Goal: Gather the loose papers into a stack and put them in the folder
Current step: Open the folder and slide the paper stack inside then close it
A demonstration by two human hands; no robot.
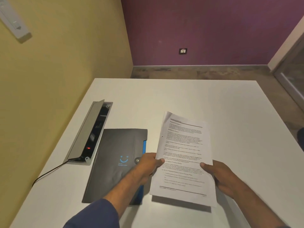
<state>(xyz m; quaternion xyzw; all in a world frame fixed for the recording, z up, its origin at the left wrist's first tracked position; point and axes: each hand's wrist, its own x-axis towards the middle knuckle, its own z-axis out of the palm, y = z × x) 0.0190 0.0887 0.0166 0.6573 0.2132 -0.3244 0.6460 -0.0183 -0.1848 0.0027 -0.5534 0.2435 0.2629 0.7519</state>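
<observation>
- Papers (182, 155) are gathered into one stack that we hold lifted off the white table (222, 112), its shadow falling just under the near edge; no loose sheets show elsewhere, so the collecting looks done.
- Table carries the rest of the scene: we work at its near half, with yellow and purple walls behind.
- Folder (115, 163), dark with a blue edge and a smiley mark, lies flat and closed just to the left of the stack, near enough for the transfer; its snap button looks fastened, so opening it is probably next.
- Cable box (92, 132) is sunk into the tabletop beside the folder, lid propped up, a black cord trailing out.
- Left hand (148, 167) pinches the stack's left edge, thumb on top.
- Right hand (218, 175) clamps the right edge likewise, the two-sided grip keeping the sheets squared.
</observation>
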